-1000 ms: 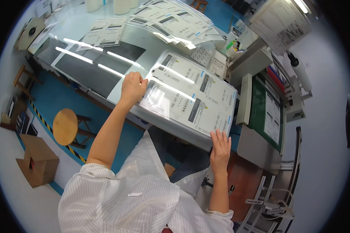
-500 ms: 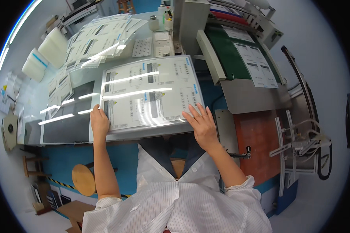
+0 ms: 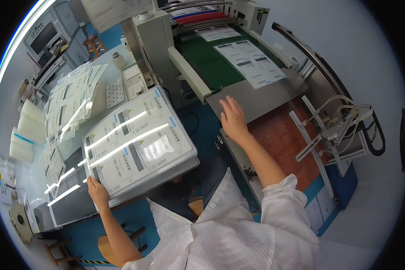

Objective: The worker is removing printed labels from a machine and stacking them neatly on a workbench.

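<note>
A stack of clear plastic sheets (image 3: 139, 139) printed with labels lies on the glass-topped table in front of me. My left hand (image 3: 97, 192) is at its near left corner, fingers closed on the edge; how many sheets they hold cannot be made out. Off to the right, my right hand (image 3: 233, 120) is held empty with its fingers apart, by the left edge of a grey metal plate (image 3: 261, 101). Beyond that hand, a printed sheet (image 3: 250, 63) rests partly on a green conveyor belt (image 3: 195, 60) and partly on the plate.
Behind the belt stands a machine with red and blue rollers (image 3: 200, 17). An orange-brown board (image 3: 276, 139) lies nearer me, under a metal frame with hoses (image 3: 335, 128). More printed sheets (image 3: 67, 101), white rolls (image 3: 29, 123) and a small jar (image 3: 119, 60) are on the table's left side.
The view has swung to the right. My right hand has left the stack's right edge and moved right, toward the metal plate. My left hand stays at the stack's corner.
</note>
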Available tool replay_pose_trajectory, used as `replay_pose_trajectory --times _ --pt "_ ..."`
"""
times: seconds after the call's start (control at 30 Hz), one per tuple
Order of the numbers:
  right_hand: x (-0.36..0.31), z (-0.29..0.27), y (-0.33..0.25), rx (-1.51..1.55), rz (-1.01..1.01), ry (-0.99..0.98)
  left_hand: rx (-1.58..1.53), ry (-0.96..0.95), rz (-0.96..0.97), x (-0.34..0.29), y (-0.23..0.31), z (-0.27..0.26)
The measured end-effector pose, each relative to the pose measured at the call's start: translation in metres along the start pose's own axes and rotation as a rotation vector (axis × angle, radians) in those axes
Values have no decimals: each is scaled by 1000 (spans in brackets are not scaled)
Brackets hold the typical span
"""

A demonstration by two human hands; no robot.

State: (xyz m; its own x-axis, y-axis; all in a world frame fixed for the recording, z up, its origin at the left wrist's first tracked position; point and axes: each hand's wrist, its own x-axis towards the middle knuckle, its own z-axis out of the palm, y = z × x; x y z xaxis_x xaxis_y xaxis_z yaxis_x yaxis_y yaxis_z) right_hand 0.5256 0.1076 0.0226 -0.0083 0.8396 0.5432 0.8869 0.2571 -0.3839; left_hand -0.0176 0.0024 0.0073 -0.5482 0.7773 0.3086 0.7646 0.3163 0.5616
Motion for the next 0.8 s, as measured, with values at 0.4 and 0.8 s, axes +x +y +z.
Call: replay_pose_trajectory --times 0.4,0.8 --pt "46 16 168 -480 578 -170 69 44 -6 -5 19 4" --pt "56 18 186 -434 685 -214 39 62 -89 -11 39 -3"
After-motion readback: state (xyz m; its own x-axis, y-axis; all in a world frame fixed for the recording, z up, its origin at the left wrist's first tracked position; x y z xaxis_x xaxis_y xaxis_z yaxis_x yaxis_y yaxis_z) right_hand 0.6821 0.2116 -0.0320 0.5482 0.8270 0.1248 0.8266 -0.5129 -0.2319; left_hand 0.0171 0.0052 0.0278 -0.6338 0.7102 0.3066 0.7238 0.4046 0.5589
